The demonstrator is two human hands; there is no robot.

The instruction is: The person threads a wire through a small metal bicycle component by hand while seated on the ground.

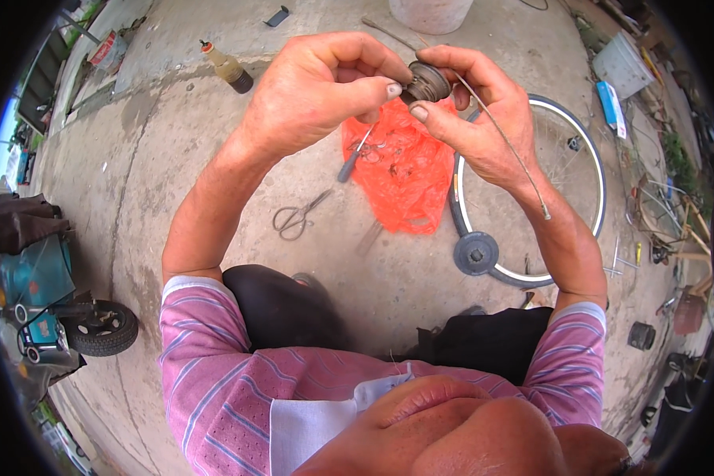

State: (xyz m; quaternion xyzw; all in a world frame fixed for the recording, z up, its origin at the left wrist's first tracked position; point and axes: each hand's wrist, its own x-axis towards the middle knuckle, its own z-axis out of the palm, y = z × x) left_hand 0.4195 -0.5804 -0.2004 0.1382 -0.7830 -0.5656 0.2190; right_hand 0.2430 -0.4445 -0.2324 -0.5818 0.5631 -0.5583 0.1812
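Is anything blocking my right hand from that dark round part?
Nothing visible does: your right hand touches the dark round part, as does your left hand. A thin wire crosses in front of the right hand without blocking that contact.

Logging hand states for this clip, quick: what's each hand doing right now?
Left hand: closed, fingertips on the dark round metal part.
Right hand: closed, gripping the same part; a thin cable-like strand crosses this hand.
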